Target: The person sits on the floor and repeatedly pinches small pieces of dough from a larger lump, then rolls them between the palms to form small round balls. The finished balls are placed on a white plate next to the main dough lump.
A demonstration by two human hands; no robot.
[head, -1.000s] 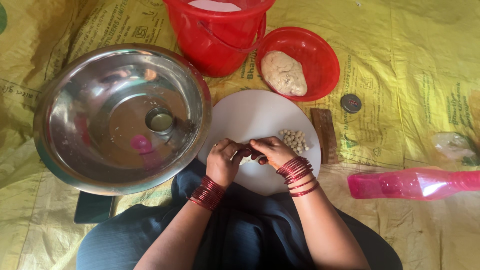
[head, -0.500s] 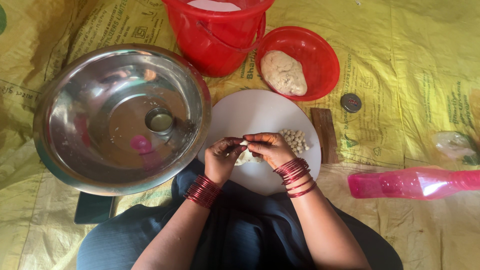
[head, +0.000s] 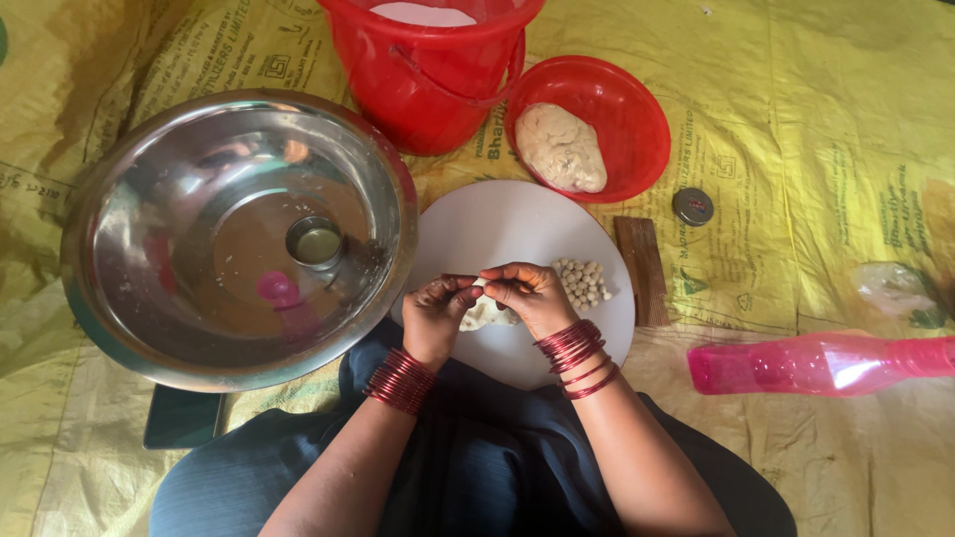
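Both hands meet over a round white board. My left hand and my right hand pinch a small pale lump of dough between their fingertips. Red bangles ring both wrists. Several small dough balls lie in a cluster on the board just right of my right hand. A bigger mass of dough rests in a red bowl beyond the board.
A large steel bowl at left holds a small steel cup. A red bucket stands behind. A wooden block, a round metal lid and a pink plastic bottle lie at right on yellow sheeting.
The fingers of both hands have worked closer together on the dough lump; the hands stay in the same spot over the board.
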